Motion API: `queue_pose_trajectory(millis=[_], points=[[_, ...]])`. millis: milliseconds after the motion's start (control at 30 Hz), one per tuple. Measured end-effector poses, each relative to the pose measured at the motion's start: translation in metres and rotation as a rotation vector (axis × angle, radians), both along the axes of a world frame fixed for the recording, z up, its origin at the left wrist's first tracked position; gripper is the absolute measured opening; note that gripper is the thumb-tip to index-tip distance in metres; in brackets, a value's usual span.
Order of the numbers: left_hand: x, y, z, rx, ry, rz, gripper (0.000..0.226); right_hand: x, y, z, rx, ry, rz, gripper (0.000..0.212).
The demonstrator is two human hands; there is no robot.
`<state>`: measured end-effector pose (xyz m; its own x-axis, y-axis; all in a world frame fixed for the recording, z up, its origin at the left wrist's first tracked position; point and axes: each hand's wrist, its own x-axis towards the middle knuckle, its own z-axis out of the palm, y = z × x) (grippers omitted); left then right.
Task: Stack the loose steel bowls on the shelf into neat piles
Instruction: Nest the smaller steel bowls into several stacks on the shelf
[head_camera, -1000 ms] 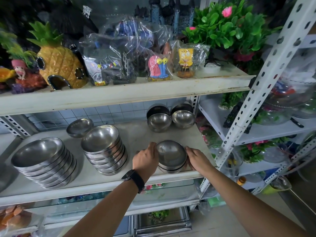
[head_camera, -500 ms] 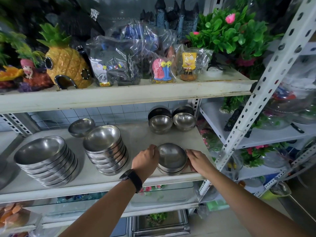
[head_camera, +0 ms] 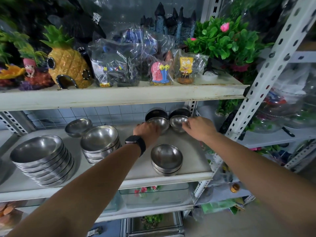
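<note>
- A white metal shelf (head_camera: 119, 183) is seen from above, with steel bowls set out on it; places below are given from the front pile (head_camera: 166, 159).
- The front pile, a few small nested bowls, is stood near the shelf's front edge, and neither hand is touching it.
- Two loose small bowls are set side by side behind the front pile, touching or nearly so.
- The left bowl (head_camera: 161, 123) is gripped by the left hand (head_camera: 147, 131), with the fingers curled over its near rim; a dark watch (head_camera: 135, 142) is worn on that wrist.
- The near rim of the right bowl (head_camera: 177, 122) is met by the bent fingertips of the right hand (head_camera: 200, 128); whether it is actually gripped cannot be told.
- Two dark bowls (head_camera: 156, 113) are propped on edge further behind, against the tiled back.
- A medium pile (head_camera: 100, 142) is stood left of the front pile, partly hidden by the left forearm.
- A large pile (head_camera: 41, 156), leaning a little, is stood further left.
- A single bowl (head_camera: 77, 126) is set behind and left of the front pile, just behind the medium pile.
- A pineapple ornament (head_camera: 68, 65) and bagged figurines are kept on the shelf above.
</note>
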<state>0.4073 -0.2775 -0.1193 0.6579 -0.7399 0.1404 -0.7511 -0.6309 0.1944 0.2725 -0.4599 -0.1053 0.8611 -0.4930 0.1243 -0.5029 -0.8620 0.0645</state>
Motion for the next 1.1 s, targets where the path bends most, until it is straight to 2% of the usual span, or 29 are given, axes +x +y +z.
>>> queue_pose_trajectory(millis=[167, 300, 533, 900, 1100], points=[[0.007, -0.006, -0.004, 0.117, -0.061, 0.005, 0.044, 0.004, -0.004, -0.005, -0.036, 0.040, -0.055, 0.054], [0.015, -0.007, -0.012, 0.106, -0.035, 0.038, 0.043, 0.003, -0.007, -0.014, 0.017, 0.022, -0.087, 0.059], [0.030, -0.013, -0.036, 0.087, -0.007, 0.090, 0.055, 0.012, -0.014, -0.027, 0.056, -0.016, -0.118, 0.057], [0.043, -0.012, -0.040, 0.166, -0.005, 0.142, 0.062, 0.020, -0.026, -0.038, 0.123, -0.026, -0.219, 0.057], [0.047, -0.013, -0.047, 0.180, 0.041, 0.190, 0.066, 0.027, -0.038, -0.054, 0.179, -0.021, -0.306, 0.064]])
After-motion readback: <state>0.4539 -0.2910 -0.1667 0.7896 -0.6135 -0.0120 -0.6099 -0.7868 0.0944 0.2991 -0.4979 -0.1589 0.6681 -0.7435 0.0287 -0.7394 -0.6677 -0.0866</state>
